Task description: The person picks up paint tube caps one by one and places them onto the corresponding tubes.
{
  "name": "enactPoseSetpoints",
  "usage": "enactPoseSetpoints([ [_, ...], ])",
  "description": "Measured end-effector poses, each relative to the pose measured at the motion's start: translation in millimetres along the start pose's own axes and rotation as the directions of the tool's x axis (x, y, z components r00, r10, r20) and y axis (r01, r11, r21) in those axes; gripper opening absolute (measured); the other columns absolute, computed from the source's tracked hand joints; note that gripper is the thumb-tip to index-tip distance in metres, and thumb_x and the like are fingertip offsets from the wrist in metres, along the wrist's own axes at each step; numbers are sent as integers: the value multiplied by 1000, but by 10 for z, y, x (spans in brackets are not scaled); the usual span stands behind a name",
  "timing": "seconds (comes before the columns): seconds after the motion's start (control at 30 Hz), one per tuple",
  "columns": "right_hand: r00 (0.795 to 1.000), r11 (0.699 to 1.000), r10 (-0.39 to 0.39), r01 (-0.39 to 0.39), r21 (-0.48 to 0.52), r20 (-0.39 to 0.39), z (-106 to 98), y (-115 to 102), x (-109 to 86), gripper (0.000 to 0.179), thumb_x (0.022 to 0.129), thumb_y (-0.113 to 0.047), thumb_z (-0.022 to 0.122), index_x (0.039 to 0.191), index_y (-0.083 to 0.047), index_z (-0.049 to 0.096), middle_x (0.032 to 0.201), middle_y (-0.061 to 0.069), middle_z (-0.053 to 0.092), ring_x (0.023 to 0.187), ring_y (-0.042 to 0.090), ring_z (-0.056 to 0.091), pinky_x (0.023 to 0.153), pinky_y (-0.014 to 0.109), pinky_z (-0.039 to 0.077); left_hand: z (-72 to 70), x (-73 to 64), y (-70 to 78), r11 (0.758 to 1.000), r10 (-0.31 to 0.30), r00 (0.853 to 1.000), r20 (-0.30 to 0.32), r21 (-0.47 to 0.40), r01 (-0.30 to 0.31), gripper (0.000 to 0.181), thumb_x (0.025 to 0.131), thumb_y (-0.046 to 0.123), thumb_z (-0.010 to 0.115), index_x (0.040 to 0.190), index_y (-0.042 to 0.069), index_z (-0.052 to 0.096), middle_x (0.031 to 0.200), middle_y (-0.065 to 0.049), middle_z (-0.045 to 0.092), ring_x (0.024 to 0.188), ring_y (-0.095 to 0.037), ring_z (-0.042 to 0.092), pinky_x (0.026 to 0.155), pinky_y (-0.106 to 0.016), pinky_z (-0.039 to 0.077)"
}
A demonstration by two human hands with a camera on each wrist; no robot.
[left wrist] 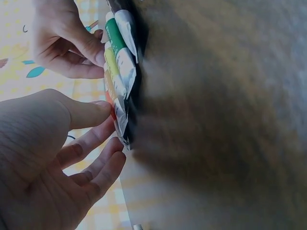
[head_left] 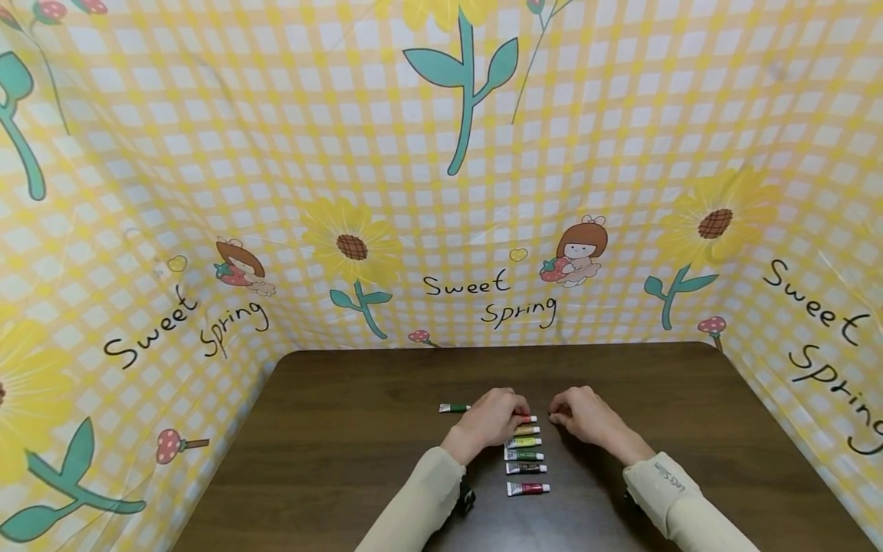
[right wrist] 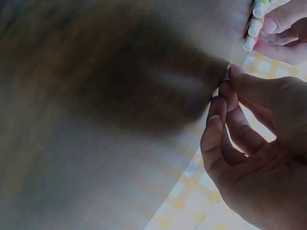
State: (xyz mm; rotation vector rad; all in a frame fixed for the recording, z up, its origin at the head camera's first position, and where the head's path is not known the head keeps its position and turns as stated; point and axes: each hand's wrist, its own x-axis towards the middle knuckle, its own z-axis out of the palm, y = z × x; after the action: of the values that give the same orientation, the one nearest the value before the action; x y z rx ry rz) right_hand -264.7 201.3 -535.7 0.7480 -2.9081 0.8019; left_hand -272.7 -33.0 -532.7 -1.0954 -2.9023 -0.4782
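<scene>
Several small paint tubes lie in a column on the table, caps to the right. My left hand (head_left: pixel 491 416) is at the far end of the column, thumb and fingers pinching the orange-red paint tube (head_left: pixel 528 419). Just nearer lie an orange-yellow tube (head_left: pixel 527 431), a yellow tube (head_left: pixel 526 442), a green tube (head_left: pixel 524 455) and a dark tube (head_left: pixel 526 468). To the right, my right hand (head_left: pixel 586 414) pinches a small thing with a silvery tip (right wrist: pixel 227 74) between thumb and index finger; the fingers hide most of it, so I cannot tell its kind.
A crimson paint tube (head_left: pixel 528 488) lies at the near end of the column, slightly apart. Beyond my left hand, another green tube (head_left: pixel 453 408) lies on its own to the left. The dark wooden table (head_left: pixel 331 460) meets a yellow checked cloth (head_left: pixel 441 230) at the back and sides.
</scene>
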Motion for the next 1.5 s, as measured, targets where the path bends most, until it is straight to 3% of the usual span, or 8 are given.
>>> enactPoseSetpoints([
  [0.3, 1000, 1000, -2, 2, 2, 4, 11, 1, 16, 12, 93, -4, 79, 86, -13, 78, 81, -6, 72, 71, 3, 60, 64, 27, 53, -94, -42, 6, 999, -17, 1000, -5, -48, 17, 17, 104, 11, 68, 115, 16, 80, 110, 0, 75, 100, -12, 70, 85, -23, 58],
  [0.77, 998, 999, -45, 45, -18, -33, 45, -18, -1, 14, 94, -3, 78, 87, -13, 73, 82, -4, 61, 74, 7, 57, 64, 27, 52, -224, -175, -123, 998, -66, 996, -65, 22, 67, 20, 101, 16, 74, 120, 15, 78, 114, 0, 74, 107, -20, 68, 94, -33, 58],
  [1.3, 999, 998, -22, 24, 64, -34, 34, -51, -27, 10, 97, -1, 75, 92, -10, 74, 84, -3, 72, 76, 6, 65, 67, 28, 57, -304, -329, -343, 990, -138, 990, -36, 35, 139, 27, 100, 19, 77, 127, 15, 75, 123, -3, 72, 115, -24, 66, 97, -37, 59],
  [1.5, 998, 995, -25, 30, 94, -53, 48, -41, -47, 6, 98, -4, 76, 94, -9, 75, 86, -3, 74, 78, 5, 67, 67, 27, 57, -318, -397, -436, 987, -148, 988, -37, 51, 150, 28, 98, 18, 80, 126, 15, 75, 121, -3, 71, 111, -25, 66, 93, -37, 59],
])
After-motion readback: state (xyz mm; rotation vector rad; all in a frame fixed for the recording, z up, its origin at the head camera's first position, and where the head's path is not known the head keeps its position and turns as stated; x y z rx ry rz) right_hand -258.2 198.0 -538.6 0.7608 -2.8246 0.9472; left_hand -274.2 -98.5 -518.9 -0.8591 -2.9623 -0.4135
